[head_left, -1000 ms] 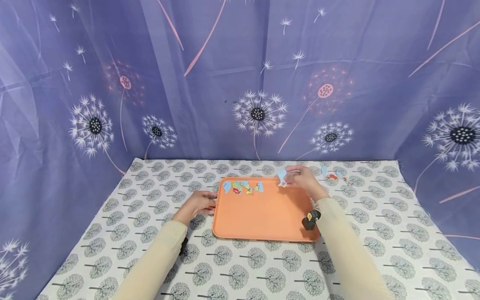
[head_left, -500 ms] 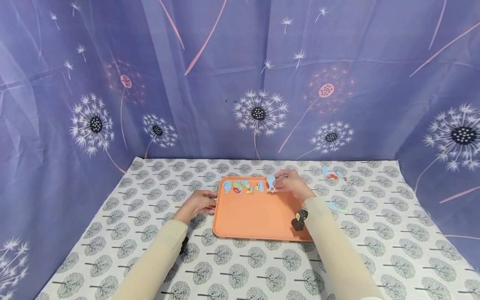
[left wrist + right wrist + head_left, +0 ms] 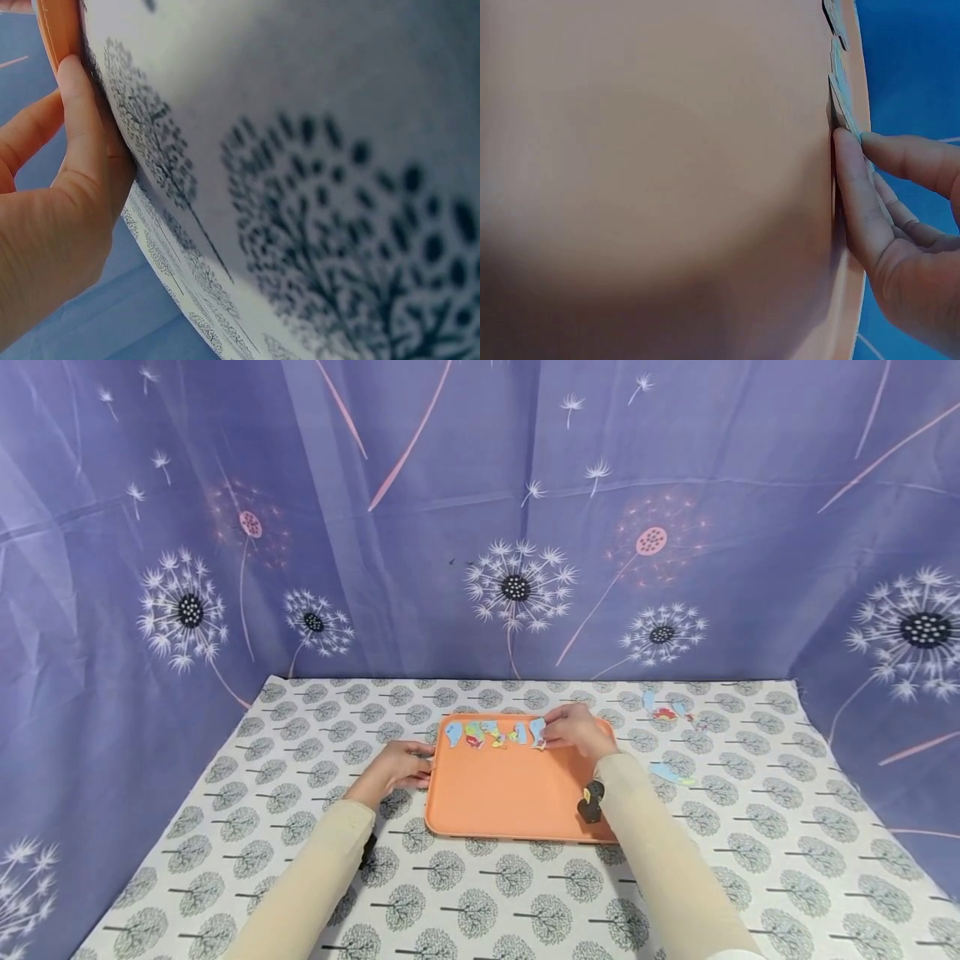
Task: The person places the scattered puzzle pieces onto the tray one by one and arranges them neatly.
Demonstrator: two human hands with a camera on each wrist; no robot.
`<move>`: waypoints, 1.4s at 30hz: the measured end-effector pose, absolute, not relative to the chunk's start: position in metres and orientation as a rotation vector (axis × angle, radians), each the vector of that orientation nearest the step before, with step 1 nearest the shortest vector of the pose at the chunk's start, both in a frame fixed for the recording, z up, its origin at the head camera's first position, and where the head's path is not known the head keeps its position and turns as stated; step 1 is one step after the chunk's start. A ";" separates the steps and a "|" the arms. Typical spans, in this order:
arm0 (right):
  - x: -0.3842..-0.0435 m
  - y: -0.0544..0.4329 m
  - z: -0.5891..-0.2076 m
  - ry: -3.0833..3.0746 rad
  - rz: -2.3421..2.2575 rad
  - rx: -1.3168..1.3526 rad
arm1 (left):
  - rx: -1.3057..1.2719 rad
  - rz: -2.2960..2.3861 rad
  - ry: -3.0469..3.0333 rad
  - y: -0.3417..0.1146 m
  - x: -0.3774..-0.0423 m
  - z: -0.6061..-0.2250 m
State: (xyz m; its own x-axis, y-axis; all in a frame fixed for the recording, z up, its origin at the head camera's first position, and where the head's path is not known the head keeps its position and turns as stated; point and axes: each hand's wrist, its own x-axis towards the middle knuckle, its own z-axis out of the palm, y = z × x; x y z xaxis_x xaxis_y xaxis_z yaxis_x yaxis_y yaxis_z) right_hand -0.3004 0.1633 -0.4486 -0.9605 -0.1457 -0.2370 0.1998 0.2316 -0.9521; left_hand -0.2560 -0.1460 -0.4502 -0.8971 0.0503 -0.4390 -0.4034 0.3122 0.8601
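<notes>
An orange tray (image 3: 517, 793) lies on the table, a row of puzzle pieces along its far edge. My left hand (image 3: 401, 766) holds the tray's left rim; in the left wrist view a fingertip (image 3: 71, 67) presses against the tray's side. Over the far edge, my right hand (image 3: 573, 728) pinches a light blue puzzle piece (image 3: 537, 732) between thumb and fingers, at the right end of the row. Other pieces there are a blue one (image 3: 453, 733), a green and red one (image 3: 474, 735) and a blue and yellow one (image 3: 519, 732). The right wrist view shows the pinched piece (image 3: 844, 105) edge-on.
Beyond the tray's right side, several loose pieces (image 3: 664, 713) lie at the back of the tree-print cloth (image 3: 487, 902). A blue and green piece (image 3: 671, 772) lies nearer, beside my right forearm. A purple dandelion curtain (image 3: 420, 568) hangs behind.
My right hand has carried the light blue piece leftward along the tray's far edge, close to the row, and lowered it. The left hand stays at the tray's rim.
</notes>
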 end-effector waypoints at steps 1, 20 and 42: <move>-0.300 0.163 -0.448 2.246 -1.778 0.053 | -0.313 1.615 2.198 -0.146 -0.256 -0.450; -0.301 0.150 -0.444 2.389 -1.627 0.172 | -0.333 1.603 2.190 -0.147 -0.255 -0.449; -0.304 0.178 -0.441 2.342 -1.664 -0.071 | -0.315 1.625 2.172 -0.147 -0.255 -0.448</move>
